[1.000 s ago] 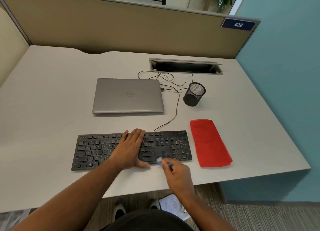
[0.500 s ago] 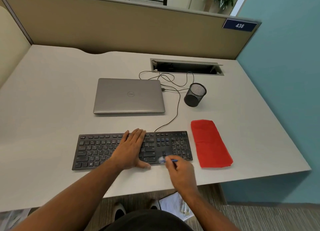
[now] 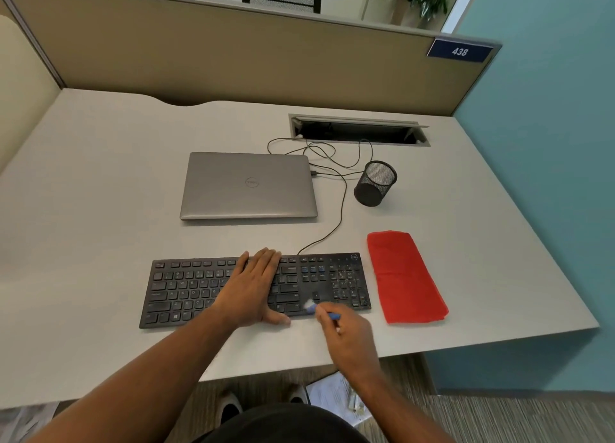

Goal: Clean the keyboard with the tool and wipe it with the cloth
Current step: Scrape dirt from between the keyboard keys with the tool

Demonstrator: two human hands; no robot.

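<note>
Left hand (image 3: 253,289) flat on keyboard (image 3: 186,293); right hand (image 3: 346,334) pinches brush (image 3: 314,308).

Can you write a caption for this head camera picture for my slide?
Left hand flat on the black keyboard while the right hand brushes its keys with a small blue tool.

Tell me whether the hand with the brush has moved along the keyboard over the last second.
Yes. The right hand moved slightly right, toward the red cloth; its brush stays near the keyboard's bottom row.
</note>
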